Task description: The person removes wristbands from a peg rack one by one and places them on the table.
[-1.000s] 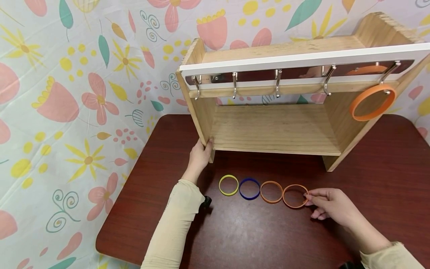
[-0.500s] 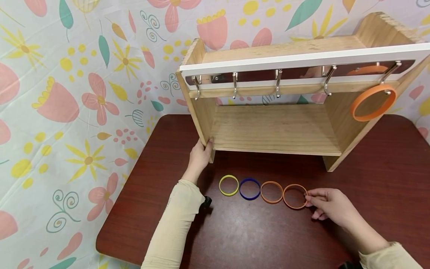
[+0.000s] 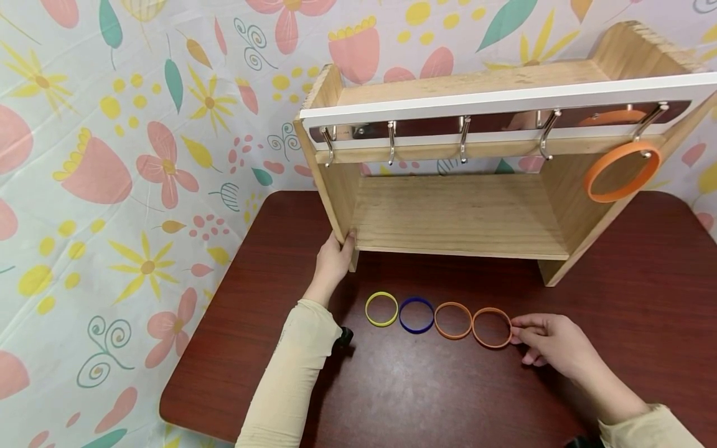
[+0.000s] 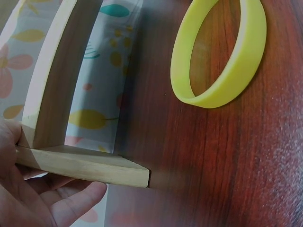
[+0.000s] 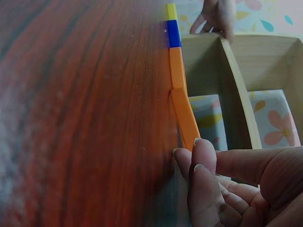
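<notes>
My left hand (image 3: 332, 261) grips the lower left side panel of a wooden shelf rack (image 3: 459, 214), its thumb on the inner side. In the left wrist view the fingers reach under the panel's end (image 4: 104, 166). My right hand (image 3: 554, 342) pinches the right edge of an orange wristband (image 3: 492, 346), the last in a row on the table. Seen from the right wrist, this orange wristband (image 5: 185, 116) tilts up toward the fingertips, which hide its end. To its left lie another orange wristband (image 3: 452, 337), a blue wristband (image 3: 416, 331) and a yellow wristband (image 3: 381, 325).
A metal strip with several hooks (image 3: 463, 140) runs along the rack's white front rail (image 3: 493, 96). From the far right hook hangs a thicker-looking orange wristband (image 3: 594, 180). The dark red table (image 3: 414, 392) meets a flower-patterned wall covering (image 3: 140, 205).
The pinched orange wristband and the right fingertips have shifted very slightly. My left hand and the rack stay where they were.
</notes>
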The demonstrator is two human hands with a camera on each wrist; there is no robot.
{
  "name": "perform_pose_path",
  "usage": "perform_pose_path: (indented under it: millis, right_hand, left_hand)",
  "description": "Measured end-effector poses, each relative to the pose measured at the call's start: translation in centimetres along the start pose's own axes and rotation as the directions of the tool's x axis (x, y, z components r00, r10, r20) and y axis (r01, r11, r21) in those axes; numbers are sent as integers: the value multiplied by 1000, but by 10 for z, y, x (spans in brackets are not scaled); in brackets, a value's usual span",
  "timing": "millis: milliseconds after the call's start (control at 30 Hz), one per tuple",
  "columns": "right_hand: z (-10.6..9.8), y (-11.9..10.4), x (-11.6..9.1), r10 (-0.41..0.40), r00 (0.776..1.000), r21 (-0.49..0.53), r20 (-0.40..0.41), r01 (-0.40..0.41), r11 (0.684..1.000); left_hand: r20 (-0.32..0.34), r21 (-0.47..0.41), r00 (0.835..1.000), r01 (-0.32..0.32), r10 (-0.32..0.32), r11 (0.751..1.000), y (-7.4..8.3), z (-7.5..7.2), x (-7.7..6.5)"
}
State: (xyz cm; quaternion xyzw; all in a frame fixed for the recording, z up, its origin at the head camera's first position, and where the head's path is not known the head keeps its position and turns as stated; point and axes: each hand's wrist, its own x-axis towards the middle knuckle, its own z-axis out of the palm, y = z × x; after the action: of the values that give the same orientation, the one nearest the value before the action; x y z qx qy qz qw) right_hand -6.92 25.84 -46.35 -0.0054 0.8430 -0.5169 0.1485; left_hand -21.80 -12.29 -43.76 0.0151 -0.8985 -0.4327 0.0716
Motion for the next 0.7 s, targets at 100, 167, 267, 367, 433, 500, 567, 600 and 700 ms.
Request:
perform_pose_path:
  millis: [100,167,267,367,433,500,567,600,700]
  right_hand:
    - [-1,-1,-1,-7,1000,-1,1,7,1000]
    - [-1,-2,-2,-4,1000,3,-3,4,1000]
    - [-1,-3,-3,-5,1000,7,-13,6,1000]
    - [-2,-4,-4,-14,999,2,-30,15,1000]
    - [-2,-4,-4,-27,999,-6,-42,27,1000]
    - [-3,-4,-5,-37,998,-13,-56,37,999]
    - [-3,-4,-5,-47,996,-18,-71,46,999]
    - [-3,-4,-4,-51,996,-19,-78,50,999]
    - [-4,-5,-4,-63,993,-19,-98,62,998]
  left_hand:
    - [2,-6,1000,3,-3,1000,0,0,0]
    - [3,-7,1000,2,-2,1000,0,0,0]
    - [3,-5,1000,0,0,1000,0,0,-1]
    - [4,-8,1000,-2,2,1000,0,-1,0]
    - [6,-8,1000,-3,3,1000,0,-1,0]
    - [8,-8,1000,-3,3,1000,0,-1,0]
    - [8,-5,1000,-2,2,1000,0,-1,0]
    - [8,-4,1000,-2,2,1000,0,-1,0]
    - [6,-1,1000,-1,1,1000,0,-1,0]
